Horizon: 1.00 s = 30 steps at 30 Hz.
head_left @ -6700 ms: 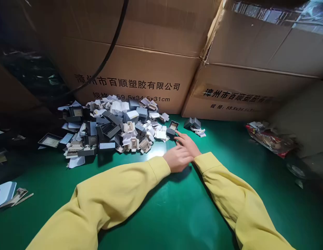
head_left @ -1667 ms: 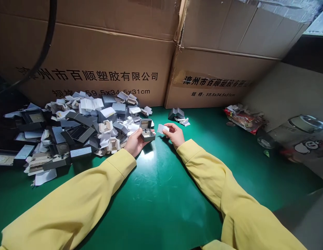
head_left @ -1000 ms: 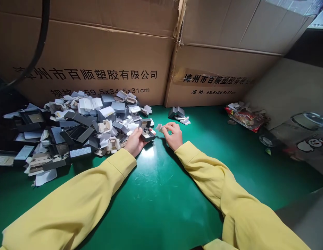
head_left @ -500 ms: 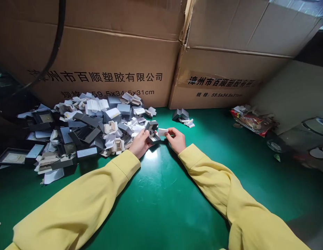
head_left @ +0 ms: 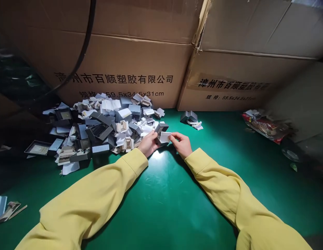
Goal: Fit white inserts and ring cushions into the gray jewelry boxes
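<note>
My left hand [head_left: 149, 144] grips a small dark grey hinged box [head_left: 160, 129] with its lid up, held just above the green table [head_left: 161, 205]. My right hand [head_left: 181, 144] pinches a small white card insert [head_left: 165, 137] and holds it against the open box. Both arms wear yellow sleeves. A pile of grey boxes and white inserts [head_left: 104, 128] lies just left of my hands.
Two big cardboard cartons [head_left: 119, 66] [head_left: 244, 76] stand along the back of the table. A couple of loose grey boxes [head_left: 189, 117] lie near them. A red wrapper heap [head_left: 265, 125] sits at the right. A grey tray [head_left: 37, 148] lies at the left.
Since a second ago my right hand has brought the white insert leftward from beside the box until it touches the open box. The view has also shifted.
</note>
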### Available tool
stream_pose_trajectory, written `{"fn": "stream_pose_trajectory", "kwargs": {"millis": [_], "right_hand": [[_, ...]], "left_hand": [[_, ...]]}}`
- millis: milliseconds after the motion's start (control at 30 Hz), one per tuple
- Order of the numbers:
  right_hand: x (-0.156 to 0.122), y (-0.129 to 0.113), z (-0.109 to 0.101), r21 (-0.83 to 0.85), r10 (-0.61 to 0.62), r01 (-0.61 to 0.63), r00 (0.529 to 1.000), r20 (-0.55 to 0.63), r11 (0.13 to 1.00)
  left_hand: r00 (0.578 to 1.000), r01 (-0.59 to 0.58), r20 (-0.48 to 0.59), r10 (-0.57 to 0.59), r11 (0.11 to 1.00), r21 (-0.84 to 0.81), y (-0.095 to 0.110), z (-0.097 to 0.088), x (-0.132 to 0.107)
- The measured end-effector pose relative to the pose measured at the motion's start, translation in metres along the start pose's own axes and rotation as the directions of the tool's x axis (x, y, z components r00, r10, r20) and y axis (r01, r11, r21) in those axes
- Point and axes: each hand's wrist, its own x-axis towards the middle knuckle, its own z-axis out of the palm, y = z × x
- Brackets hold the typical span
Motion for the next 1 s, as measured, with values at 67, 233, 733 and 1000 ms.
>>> {"fn": "stream_pose_trajectory", "kwargs": {"millis": [67,233,733,1000], "right_hand": [[-0.001,-0.001,0.001,-0.037,-0.011,0.011,1.0,0.005,0.999],[-0.002,-0.004,0.002,-0.145,0.002,-0.006,1.0,-0.028,0.989],[-0.005,-0.006,0.003,-0.461,-0.101,0.081,0.995,-0.018,0.884],[-0.008,-0.014,-0.003,-0.79,-0.494,0.497,0.82,0.291,0.36]], "left_hand": [[1.0,0.003,0.015,-0.004,0.999,0.046,0.0,-0.001,0.0],[0.998,0.021,0.05,-0.026,0.994,0.106,0.0,0.001,-0.003],[0.996,0.009,0.082,-0.031,0.968,0.251,-0.002,0.003,-0.004],[0.995,-0.042,0.103,0.011,0.95,0.308,-0.003,0.002,-0.005]]}}
